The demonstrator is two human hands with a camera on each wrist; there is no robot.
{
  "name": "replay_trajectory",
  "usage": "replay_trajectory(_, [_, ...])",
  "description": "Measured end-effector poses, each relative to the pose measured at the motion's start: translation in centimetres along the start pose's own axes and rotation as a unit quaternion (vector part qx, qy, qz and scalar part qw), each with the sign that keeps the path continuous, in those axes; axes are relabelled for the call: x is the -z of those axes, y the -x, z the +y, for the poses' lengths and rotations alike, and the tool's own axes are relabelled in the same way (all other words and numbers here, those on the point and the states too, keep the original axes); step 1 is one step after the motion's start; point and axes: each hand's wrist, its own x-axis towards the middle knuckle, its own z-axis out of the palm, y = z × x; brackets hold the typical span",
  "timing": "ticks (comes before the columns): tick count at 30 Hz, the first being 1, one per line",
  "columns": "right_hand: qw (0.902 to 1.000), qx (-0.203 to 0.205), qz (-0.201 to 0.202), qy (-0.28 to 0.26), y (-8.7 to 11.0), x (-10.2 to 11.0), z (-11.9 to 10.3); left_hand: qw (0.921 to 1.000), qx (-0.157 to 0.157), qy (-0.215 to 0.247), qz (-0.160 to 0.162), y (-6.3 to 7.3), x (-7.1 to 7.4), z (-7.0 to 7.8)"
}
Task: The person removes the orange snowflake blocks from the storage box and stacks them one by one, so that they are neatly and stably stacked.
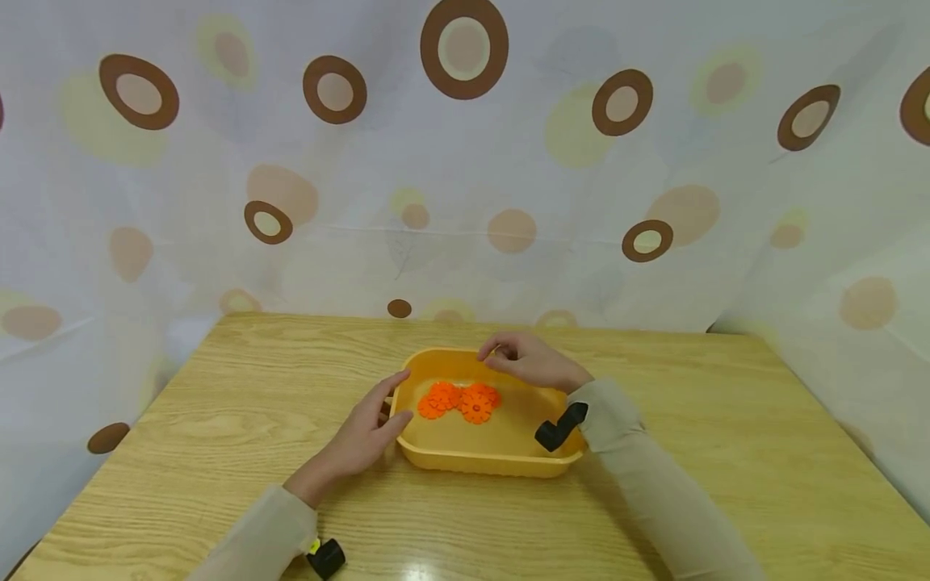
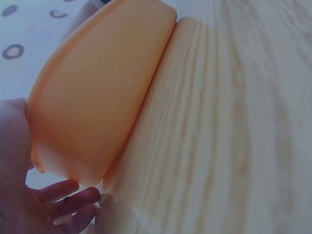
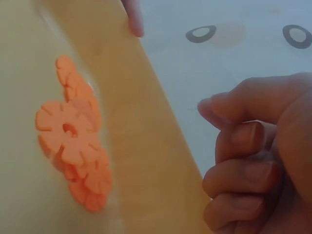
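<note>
A yellow-orange plastic tray (image 1: 479,466) with raised walls sits on the wooden table. Inside, toward its left half, lie several orange flower-shaped plastic discs (image 3: 68,129), notched round the edge and partly overlapping. My left hand (image 1: 363,432) holds the tray's left end, thumb and forefinger at the rim. In the left wrist view, the other fingers (image 2: 78,195) curl beside the tray's outer end, close to the tabletop. Over the far rim is my right hand (image 1: 534,361), fingers curled, nothing visible in its grasp. The right wrist view shows its fingertips (image 3: 243,173) bent toward the palm.
The wooden table (image 1: 218,420) extends on both sides of the tray. Behind it hangs a pale curtain (image 1: 465,161) with brown rings and spots, which also runs along both sides. A black wrist device (image 1: 561,428) on the right sleeve overlaps the tray's right part.
</note>
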Motion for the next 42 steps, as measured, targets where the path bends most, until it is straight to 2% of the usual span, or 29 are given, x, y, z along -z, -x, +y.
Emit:
replay_trajectory(9, [0.9973, 0.018, -0.067, 0.026, -0.7, -0.6, 0.4, 1.0, -0.006, 0.003, -0.001, 0.0, 0.1, 0.0])
replay_trajectory(18, [0.9933, -0.003, -0.102, 0.053, -0.8, -1.3, 0.9, 0.9999, -0.012, 0.001, -0.001, -0.2, 0.1, 0.0])
replay_trajectory(30, [0.9855, -0.026, -0.121, 0.115, -1.0, -1.8, 1.0, 0.9999, -0.007, 0.007, -0.001, 0.0, 0.0, 0.0])
replay_trajectory(42, [0.9813, -0.013, -0.131, 0.14, -0.8, -2.1, 0.5, 1.0, -0.009, 0.001, 0.002, 0.0, 0.0, -0.2])
